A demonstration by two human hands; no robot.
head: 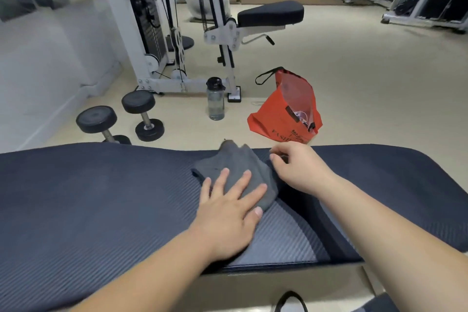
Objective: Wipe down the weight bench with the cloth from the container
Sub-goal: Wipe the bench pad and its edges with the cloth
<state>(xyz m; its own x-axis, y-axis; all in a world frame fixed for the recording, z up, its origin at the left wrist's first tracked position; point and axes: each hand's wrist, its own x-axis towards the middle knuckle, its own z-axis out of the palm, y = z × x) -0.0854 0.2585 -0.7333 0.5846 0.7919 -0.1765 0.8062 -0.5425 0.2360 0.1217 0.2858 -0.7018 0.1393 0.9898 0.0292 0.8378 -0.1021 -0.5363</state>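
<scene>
Left hand [228, 208] is flat on the crumpled grey cloth [235, 162], fingers straight and spread, palm pressing it onto the dark blue ribbed padded weight bench [101, 197]. The cloth sits at the middle of the pad, its far corner reaching the bench's far edge. Right hand [298, 167] is just beside the cloth's right edge, fingers curled in, fingertips at the fabric; whether they actually pinch it, I cannot tell from this angle.

Beyond the bench, on the pale floor, the orange carrier bag [278, 119] with black strap handles stands open, a clear plastic lining showing at its mouth. Black lettering near its bottom reads "FASH", the rest cut off by the bench edge; a smaller black label above it is too blurred to read.

Left of the bag stands a clear plastic water bottle with a black lid [215, 100]. Further left lie two black round-headed dumbbells [121, 119], side by side. Behind them stands a white cable machine with a black seat pad [271, 14].
</scene>
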